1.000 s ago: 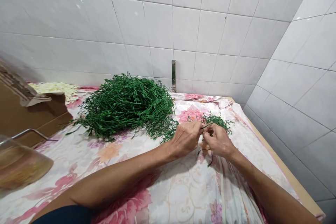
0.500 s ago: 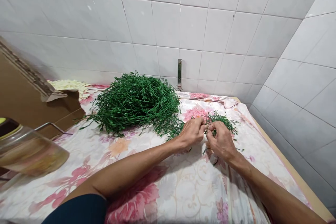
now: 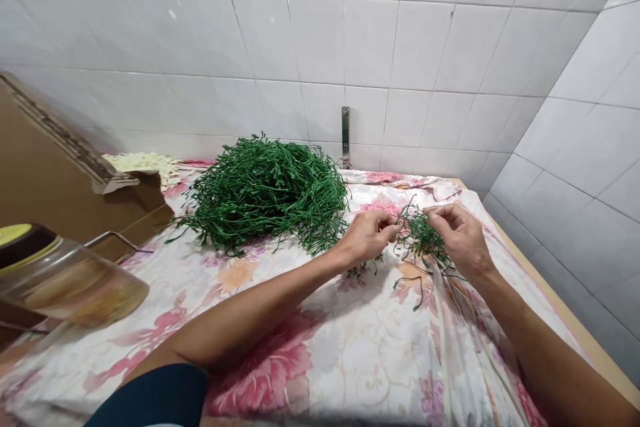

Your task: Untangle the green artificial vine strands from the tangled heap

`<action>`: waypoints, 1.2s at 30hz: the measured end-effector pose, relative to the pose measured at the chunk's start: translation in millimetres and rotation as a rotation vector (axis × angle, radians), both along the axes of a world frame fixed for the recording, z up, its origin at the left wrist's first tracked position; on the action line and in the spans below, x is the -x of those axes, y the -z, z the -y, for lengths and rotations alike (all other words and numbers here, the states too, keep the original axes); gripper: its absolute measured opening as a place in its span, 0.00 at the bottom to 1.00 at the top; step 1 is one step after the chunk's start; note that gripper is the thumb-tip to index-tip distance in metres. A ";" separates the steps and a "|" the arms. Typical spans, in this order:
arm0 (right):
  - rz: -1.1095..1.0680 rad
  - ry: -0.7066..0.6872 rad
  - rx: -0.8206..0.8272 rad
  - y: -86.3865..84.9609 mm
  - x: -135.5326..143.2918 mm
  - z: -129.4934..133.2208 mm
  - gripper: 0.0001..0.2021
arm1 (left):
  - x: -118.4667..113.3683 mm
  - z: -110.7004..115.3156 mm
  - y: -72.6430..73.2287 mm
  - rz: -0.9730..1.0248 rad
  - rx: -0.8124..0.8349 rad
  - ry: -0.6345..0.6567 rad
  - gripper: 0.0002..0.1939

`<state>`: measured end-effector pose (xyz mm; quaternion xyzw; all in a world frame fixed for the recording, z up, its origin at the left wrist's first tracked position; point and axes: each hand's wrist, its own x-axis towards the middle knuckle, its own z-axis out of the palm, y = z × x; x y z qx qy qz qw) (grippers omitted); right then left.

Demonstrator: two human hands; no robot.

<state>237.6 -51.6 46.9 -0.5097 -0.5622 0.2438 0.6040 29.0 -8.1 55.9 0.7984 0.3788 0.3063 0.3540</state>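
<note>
A big heap of thin green artificial stems (image 3: 270, 197) with small budded tips lies on the floral cloth. Right of it, my left hand (image 3: 370, 237) is closed, thumb and forefinger pinched on green stems; some tips show beneath the palm. My right hand (image 3: 463, 240) pinches at the upper edge of a small loose clump of green stems (image 3: 423, 237). That clump sits between both hands. A few single stems stick out from it toward me. What lies inside the fingers is partly hidden.
A floral cloth (image 3: 350, 347) covers the table against the tiled wall. At left stand a cardboard box (image 3: 45, 167) and a clear jar (image 3: 95, 287) with a yellow-and-dark lid. Pale yellow pieces (image 3: 143, 163) lie behind the box. A metal bracket (image 3: 345, 137) is on the wall.
My hands were together at the fingertips and are now apart. The right hand has moved right and up, uncovering the small clump. The view has shifted slightly.
</note>
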 end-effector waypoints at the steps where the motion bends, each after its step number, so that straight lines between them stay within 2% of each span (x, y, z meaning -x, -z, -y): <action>1: -0.053 -0.039 0.002 -1.2 1.2 1.2 0.12 | 0.9 -3.8 -2.8 0.064 0.084 0.008 0.17; 4: -0.151 -0.115 0.030 -3.4 4.4 4.5 0.13 | 2.1 -10.5 -8.5 0.218 0.307 0.042 0.17; 6: -0.153 -0.117 0.034 -3.7 4.7 5.9 0.13 | 2.9 -11.6 -11.4 0.281 0.392 0.060 0.17; 8: -0.073 -0.096 0.039 -2.7 2.2 6.0 0.13 | 4.1 -11.3 -13.8 0.325 0.438 0.077 0.18; 11: 0.193 -0.001 0.053 0.8 -6.0 3.5 0.11 | 5.6 -10.3 -16.1 0.347 0.464 0.096 0.18; 14: 0.500 0.150 -0.040 2.8 -13.2 1.1 0.08 | 4.8 -9.2 -16.0 0.310 0.432 0.084 0.18; 16: 0.591 0.188 -0.129 1.3 -12.8 2.6 0.08 | 2.8 -7.7 -14.6 0.286 0.399 0.078 0.17; 18: 0.552 0.112 -0.131 -1.3 -6.8 7.0 0.09 | 0.4 -5.3 -12.7 0.281 0.376 0.086 0.17; 21: 0.456 -0.141 0.015 -2.6 7.7 15.2 0.11 | -2.9 -1.1 -9.6 0.283 0.357 0.113 0.16; 23: 0.439 -0.234 0.085 -0.6 15.8 18.6 0.12 | -4.2 0.3 -7.5 0.278 0.332 0.111 0.15; 30: 0.295 -0.299 0.244 2.8 18.6 18.0 0.10 | -2.5 -3.7 -1.2 0.178 0.153 0.101 0.13; 33: 0.257 -0.314 0.272 -0.7 19.5 19.6 0.08 | 0.0 -0.5 -2.6 0.087 0.028 0.079 0.12; 36: 0.237 -0.299 0.313 -2.9 21.3 21.4 0.08 | 1.6 4.3 -6.2 0.037 -0.025 0.098 0.12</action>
